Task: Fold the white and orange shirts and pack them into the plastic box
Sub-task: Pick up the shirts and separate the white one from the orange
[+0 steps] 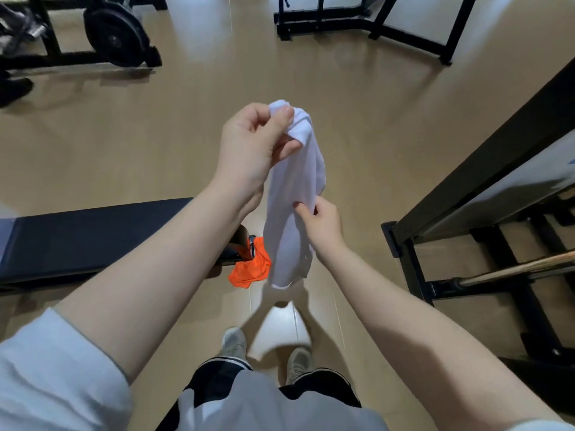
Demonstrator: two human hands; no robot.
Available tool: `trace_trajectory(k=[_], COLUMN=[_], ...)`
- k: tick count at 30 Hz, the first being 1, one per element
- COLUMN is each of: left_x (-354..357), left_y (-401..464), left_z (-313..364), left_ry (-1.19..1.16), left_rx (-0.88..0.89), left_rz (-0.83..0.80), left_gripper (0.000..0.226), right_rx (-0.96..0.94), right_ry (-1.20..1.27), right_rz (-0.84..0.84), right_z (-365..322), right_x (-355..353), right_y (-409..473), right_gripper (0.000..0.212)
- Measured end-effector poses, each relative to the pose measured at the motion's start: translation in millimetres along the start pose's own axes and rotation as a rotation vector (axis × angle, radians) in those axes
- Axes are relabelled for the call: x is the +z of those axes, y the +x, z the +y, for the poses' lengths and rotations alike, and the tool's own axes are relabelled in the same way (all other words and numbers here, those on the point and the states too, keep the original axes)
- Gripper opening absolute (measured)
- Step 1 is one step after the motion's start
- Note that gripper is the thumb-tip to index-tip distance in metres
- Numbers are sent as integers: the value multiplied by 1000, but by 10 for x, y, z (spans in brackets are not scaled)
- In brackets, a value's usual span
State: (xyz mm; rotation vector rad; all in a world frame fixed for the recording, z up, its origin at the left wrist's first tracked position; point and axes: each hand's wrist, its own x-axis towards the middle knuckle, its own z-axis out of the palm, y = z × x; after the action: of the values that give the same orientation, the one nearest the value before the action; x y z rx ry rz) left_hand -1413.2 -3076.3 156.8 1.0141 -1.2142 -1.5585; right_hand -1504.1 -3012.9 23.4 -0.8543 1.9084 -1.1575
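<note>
Black bench (77, 237), weight plate (115, 35), tan floor (357, 98)

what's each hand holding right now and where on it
Both hold the white shirt: left hand grips its bunched top, right hand pinches its middle edge.

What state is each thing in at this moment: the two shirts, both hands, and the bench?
white shirt: unfolded, hanging bunched in the air, held at two places
orange shirt: crumpled, lying at the end of the bench, not held
left hand: raised, gripping the white shirt's top
right hand: lower, pinching the white shirt's side
bench: nothing on its dark pad
</note>
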Motion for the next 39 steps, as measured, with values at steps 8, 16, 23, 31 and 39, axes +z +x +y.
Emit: trace_trajectory(k=[8, 16, 23, 31, 39], left_x=[-356, -434, -792, -1144, -1189], left_y=[52, 64, 165, 226, 326], left_z=[-282, -405, -365, -681, -769], left_ry=[152, 326, 447, 494, 403], left_rx=[-30, -118, -56, -139, -151], left_rz=[67, -102, -317, -562, -457], left_gripper=[20, 16, 11, 16, 20], right_rx=[-14, -371, -283, 14, 96], right_ry=[-6, -150, 69, 644, 680], right_rz=[-102, -103, -274, -451, -240], right_z=[-201, -727, -726, -896, -1052], right_x=[-392, -103, -14, 151, 390], right_y=[187, 52, 167, 214, 227], right_gripper=[37, 10, 16, 26, 12])
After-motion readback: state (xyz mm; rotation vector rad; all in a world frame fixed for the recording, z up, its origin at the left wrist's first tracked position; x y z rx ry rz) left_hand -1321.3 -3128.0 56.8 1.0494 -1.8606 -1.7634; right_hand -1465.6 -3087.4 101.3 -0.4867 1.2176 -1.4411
